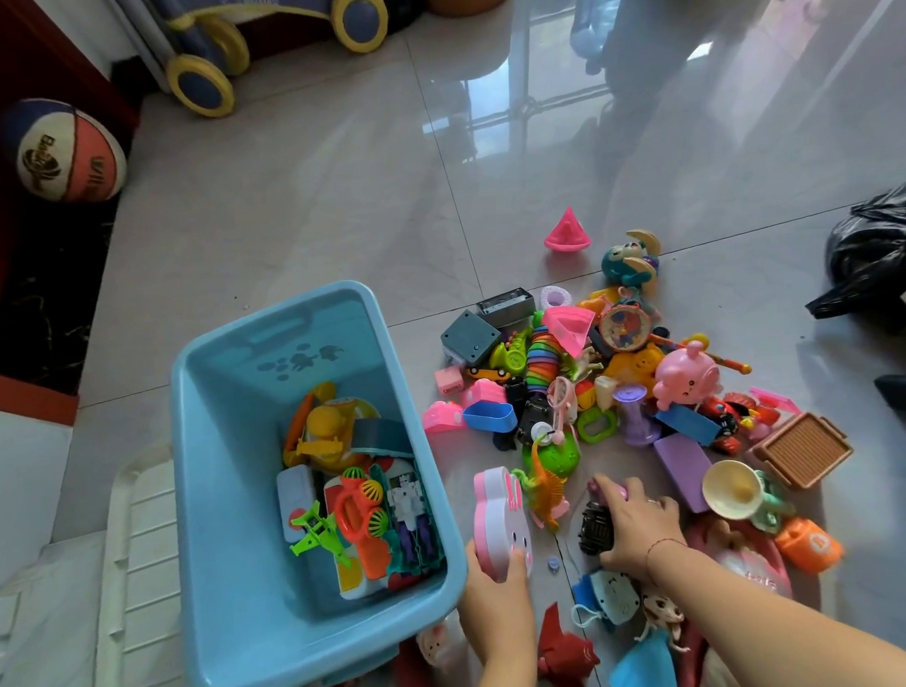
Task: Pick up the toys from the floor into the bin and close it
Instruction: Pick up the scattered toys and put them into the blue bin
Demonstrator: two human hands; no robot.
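Toys [627, 358] heaped on the floor [333, 219]
Left hand [495, 596] grips a pink bunny box [500, 521] beside the blue bin [222, 402]; at its three o'clock, right hand [640, 529] curls round a black toy car [595, 529].

Reached down two-handed.
Clutched pink rabbit toy [501, 526] in left hand [495, 593]; curled right hand [640, 529] over black toy car [595, 528].

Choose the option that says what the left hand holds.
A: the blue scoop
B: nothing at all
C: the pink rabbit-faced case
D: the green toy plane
C: the left hand has its fingers curled round the pink rabbit-faced case, lifted beside the blue bin, while the right hand grips a black toy car on the floor.
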